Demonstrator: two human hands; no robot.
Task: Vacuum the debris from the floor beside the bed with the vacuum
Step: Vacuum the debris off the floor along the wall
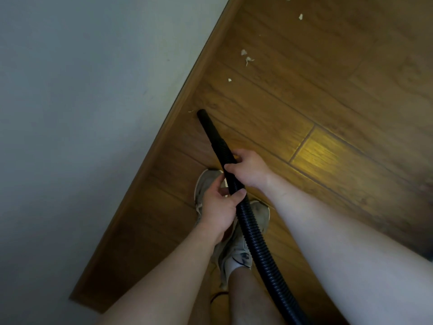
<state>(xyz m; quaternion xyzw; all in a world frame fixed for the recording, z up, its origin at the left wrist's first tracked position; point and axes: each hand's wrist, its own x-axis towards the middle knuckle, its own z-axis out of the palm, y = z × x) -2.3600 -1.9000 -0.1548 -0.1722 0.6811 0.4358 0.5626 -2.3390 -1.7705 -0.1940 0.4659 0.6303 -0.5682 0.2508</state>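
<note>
Both grips are clamped on the black ribbed vacuum hose [255, 235]. The right hand [248, 170] wraps it from the 3 o'clock side, just behind the smooth nozzle [207, 127]. The left hand [218, 205] pinches it just behind that, thumb laid across the top and fingers curled beneath. The front hand seems to do the aiming, while the rear one takes the hose's weight and keeps the slack from dragging.

Both forearms reach out from 6 o'clock, the right one long and nearly straight, the left bent in closer to the body. The hose trails back between them and off the frame's lower edge.

The nozzle slants toward 11 o'clock, with its tip low over the wooden floor [328, 113], close against the wooden side of the bed [82, 90]. A tiny fleck [191, 111] lies just at 9 o'clock of the tip. Pale scraps [248, 59] lie farther off toward 1 o'clock, strung along the bedside, with more near the top edge.

By my judgement the cleaning has much left to do. Worn shoes [206, 181] stand under the hands.
</note>
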